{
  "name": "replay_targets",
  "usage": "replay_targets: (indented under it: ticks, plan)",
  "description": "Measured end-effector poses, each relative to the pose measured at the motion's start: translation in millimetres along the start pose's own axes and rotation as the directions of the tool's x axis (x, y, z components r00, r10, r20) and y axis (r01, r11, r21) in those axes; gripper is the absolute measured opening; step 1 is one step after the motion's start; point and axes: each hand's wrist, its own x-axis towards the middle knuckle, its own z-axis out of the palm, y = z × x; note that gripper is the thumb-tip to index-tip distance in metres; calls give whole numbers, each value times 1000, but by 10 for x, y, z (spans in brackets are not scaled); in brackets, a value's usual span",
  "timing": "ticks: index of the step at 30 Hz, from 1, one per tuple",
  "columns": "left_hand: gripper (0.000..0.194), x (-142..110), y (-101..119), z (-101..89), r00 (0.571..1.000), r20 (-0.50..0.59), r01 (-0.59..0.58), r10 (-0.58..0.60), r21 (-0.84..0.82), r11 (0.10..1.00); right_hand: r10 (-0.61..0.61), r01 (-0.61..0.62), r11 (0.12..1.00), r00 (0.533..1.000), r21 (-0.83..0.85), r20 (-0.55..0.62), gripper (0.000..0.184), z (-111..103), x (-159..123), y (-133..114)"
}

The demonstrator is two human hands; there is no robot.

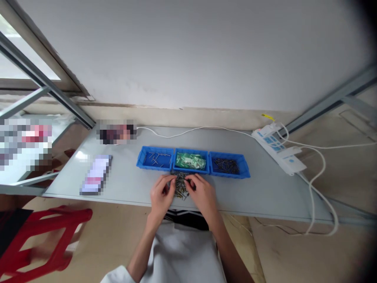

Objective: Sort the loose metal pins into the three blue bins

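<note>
A loose pile of small metal fasteners [180, 189] is heaped on a grey table [123, 173]; single pieces are pointed every way, though the visible heap is stretched roughly from twelve to six o'clock. It is flanked closely by the left hand [161, 195] at nine o'clock and the right hand [205, 193] at three. Both hands' fingers are curled inward, thumbs and forefingers narrowed; whether anything is pinched cannot be told. Forearms are angled in from seven and five.
</note>
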Motion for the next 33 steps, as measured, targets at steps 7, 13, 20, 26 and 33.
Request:
replay_targets:
  ticks: [7, 13, 20, 26, 33]
  plan:
    - [22, -17, -62, 54, 997, 47, 70, -69, -19, 997, -43, 42, 998, 999, 44, 28, 17, -86, 38, -2]
    - [26, -15, 8, 12, 991, 63, 118, -115, -41, 992, 37, -17, 941, 998, 337, -53, 14, -129, -89, -38]
    - [18, 15, 92, 163, 984, 151, 141, -95, -327, 935, 107, -21, 827, 987, 562, -119, 13, 11, -166, -146]
    - [16, 11, 28, 185, 988, 140, 107, -65, -315, 943, 114, -32, 822, 987, 568, -110, 14, 63, -174, -82]
    - [17, -44, -3, 187, 984, 144, 139, -105, -254, 957, 128, -42, 823, 985, 566, -113, 18, 57, -252, -32]
